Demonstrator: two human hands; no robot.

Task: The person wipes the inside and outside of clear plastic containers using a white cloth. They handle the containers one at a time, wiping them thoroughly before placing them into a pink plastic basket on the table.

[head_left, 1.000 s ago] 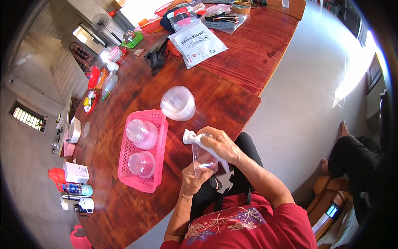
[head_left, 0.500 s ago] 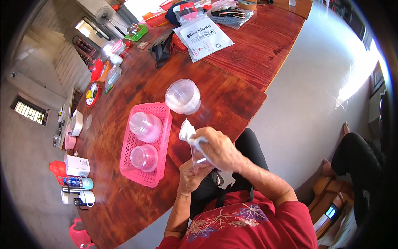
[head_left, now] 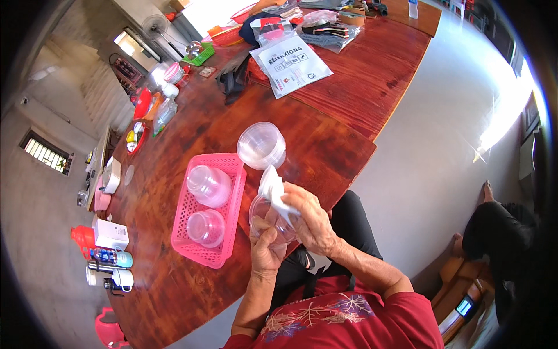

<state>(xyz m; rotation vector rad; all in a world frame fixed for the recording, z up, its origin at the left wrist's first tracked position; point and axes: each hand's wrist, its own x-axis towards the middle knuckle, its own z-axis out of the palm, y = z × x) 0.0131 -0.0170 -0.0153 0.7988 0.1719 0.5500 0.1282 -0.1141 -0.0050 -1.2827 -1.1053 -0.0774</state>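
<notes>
holding a clear cup in the left hand, gripping a white cloth against it with the right hand; on the counter just beyond both hands, stacked bowls; left of the hands, a pink basket with cups.

Likely a home: pedestal fan, white mug
</notes>
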